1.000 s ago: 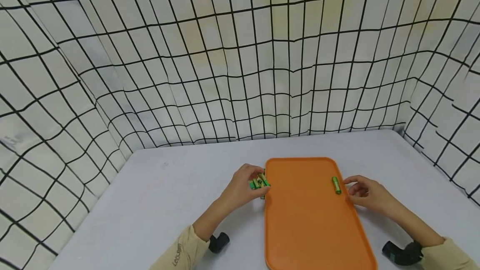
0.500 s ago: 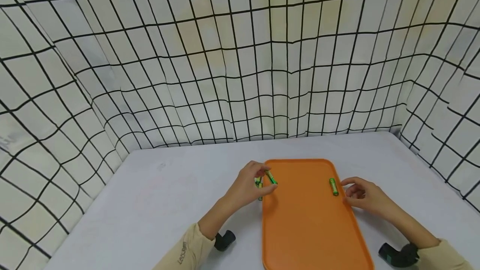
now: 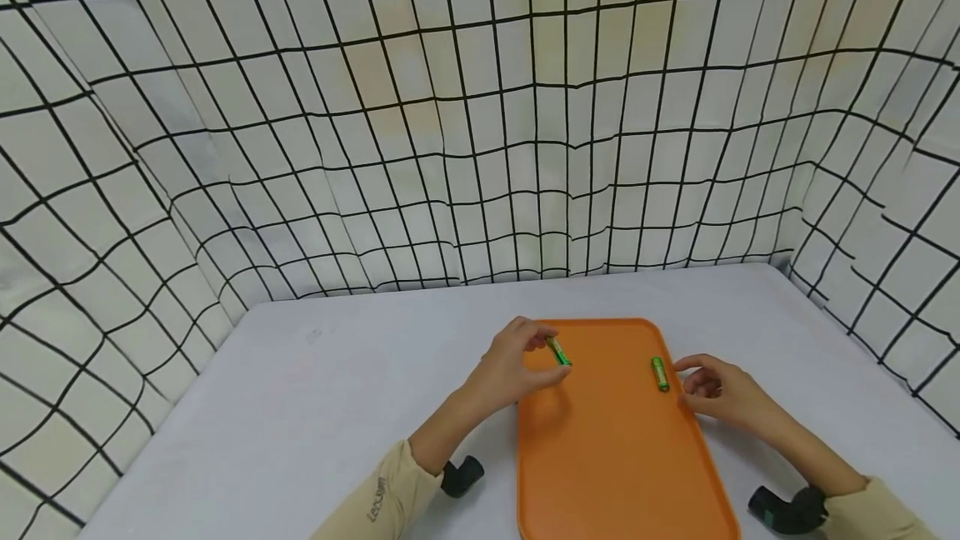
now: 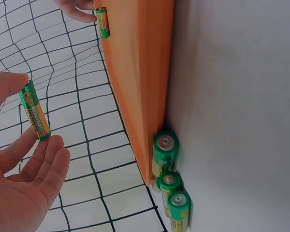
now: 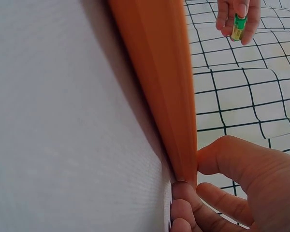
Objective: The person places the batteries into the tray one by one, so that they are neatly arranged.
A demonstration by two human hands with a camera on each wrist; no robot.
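My left hand [image 3: 504, 365] pinches a green and gold battery [image 3: 558, 351] between thumb and fingertips, held above the left part of the orange tray [image 3: 615, 457]. In the left wrist view the battery [image 4: 35, 111] is upright and slightly tilted, clear of the tray. A second battery [image 3: 660, 373] lies on the tray near its right rim. Beside that rim, my right hand [image 3: 723, 390] touches the tray edge with thumb and index finger, its other fingers loosely bent. Several more batteries [image 4: 170, 193] stand against the tray's outer left side; the left hand hides them in the head view.
A white-covered table [image 3: 360, 390] lies under the tray. White sheeting with a black grid [image 3: 450, 148] encloses the back and sides. Black wrist mounts [image 3: 787, 511] sit on both forearms.
My left hand has moved right, from beside the tray's left edge to above it, carrying one battery away from the group. The right hand has stayed by the right rim.
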